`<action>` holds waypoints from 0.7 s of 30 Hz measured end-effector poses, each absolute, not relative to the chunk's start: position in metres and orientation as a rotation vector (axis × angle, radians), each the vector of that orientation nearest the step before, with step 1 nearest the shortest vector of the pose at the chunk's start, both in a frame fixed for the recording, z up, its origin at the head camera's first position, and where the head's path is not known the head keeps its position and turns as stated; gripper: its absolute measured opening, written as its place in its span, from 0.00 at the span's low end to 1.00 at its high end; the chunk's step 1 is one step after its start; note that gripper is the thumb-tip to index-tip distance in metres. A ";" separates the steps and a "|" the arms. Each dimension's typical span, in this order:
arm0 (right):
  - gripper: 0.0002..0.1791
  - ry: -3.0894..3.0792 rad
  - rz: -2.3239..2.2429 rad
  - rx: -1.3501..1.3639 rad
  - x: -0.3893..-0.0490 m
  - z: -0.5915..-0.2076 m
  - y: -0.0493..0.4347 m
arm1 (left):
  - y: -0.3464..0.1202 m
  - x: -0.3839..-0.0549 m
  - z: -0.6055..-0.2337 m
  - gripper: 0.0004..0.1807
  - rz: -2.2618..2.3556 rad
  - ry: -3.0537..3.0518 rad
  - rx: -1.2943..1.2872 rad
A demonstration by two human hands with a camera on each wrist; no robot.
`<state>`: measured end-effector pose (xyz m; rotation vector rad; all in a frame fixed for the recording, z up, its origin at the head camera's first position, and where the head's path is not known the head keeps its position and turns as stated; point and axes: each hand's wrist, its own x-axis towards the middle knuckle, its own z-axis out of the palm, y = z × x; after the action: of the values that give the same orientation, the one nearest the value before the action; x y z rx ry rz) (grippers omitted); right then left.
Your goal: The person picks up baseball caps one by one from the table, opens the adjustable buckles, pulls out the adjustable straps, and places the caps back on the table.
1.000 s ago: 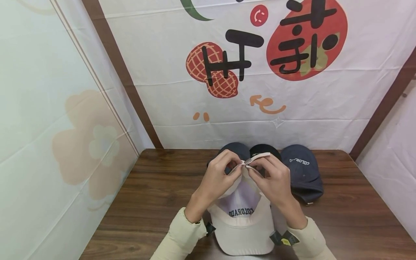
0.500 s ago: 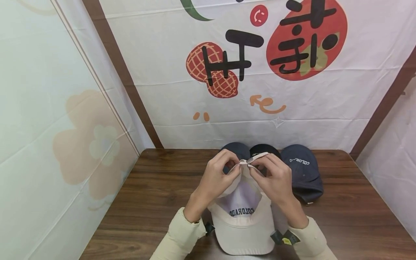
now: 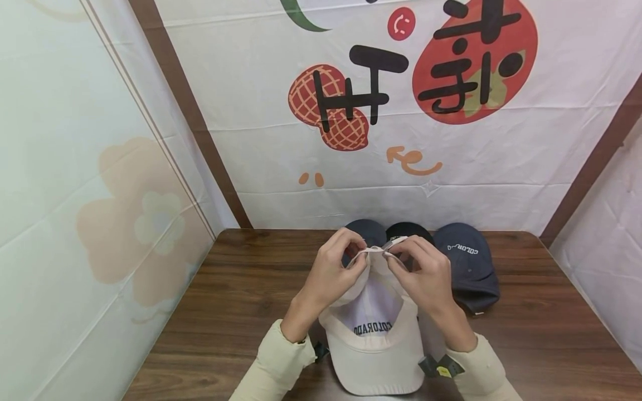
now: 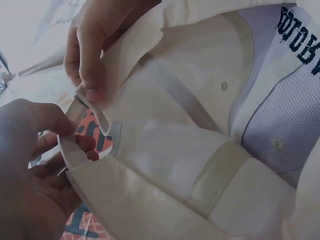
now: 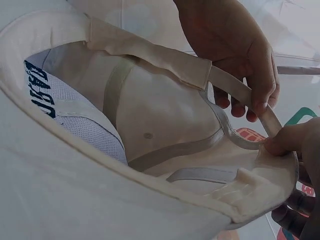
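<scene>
A cream cap (image 3: 373, 370) with dark COLORADO lettering is held upside down, its brim toward me and its inside showing. At its back, my left hand (image 3: 330, 273) pinches the adjuster strap (image 5: 230, 82) between thumb and fingers. My right hand (image 3: 425, 273) pinches the other side of the cap's back, where the strap meets a small metal buckle (image 3: 387, 245). A short strap end sticks out above the right fingers. In the left wrist view, the strap arches over the cap's back opening. The right wrist view shows both thumbs close together on it.
Behind the hands, a dark blue cap (image 3: 366, 231) and a black cap (image 3: 408, 229) are partly hidden. A navy COLORADO cap (image 3: 466, 264) lies to their right on the brown wooden table (image 3: 241, 295). A printed white cloth (image 3: 281, 206) hangs behind the table.
The left hand has shifted slightly left, drawing more strap between the two hands. The strap end above the right hand looks shorter. The cap stays almost in place.
</scene>
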<state>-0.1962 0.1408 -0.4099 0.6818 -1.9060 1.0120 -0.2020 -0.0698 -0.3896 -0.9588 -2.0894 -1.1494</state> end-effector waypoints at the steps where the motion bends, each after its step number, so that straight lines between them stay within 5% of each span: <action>1: 0.11 -1.905 1.014 0.683 -0.196 -0.410 0.141 | -0.069 -0.202 -0.390 0.09 -1.150 -2.091 -0.966; 21: 0.10 -1.904 0.971 0.755 -0.194 -0.409 0.134 | -0.064 -0.200 -0.391 0.02 -1.105 -2.106 -1.032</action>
<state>-0.1935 0.1338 -0.4090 0.7548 -1.9044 0.9714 -0.2004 -0.0640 -0.3907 -1.0321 -2.1058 -1.1051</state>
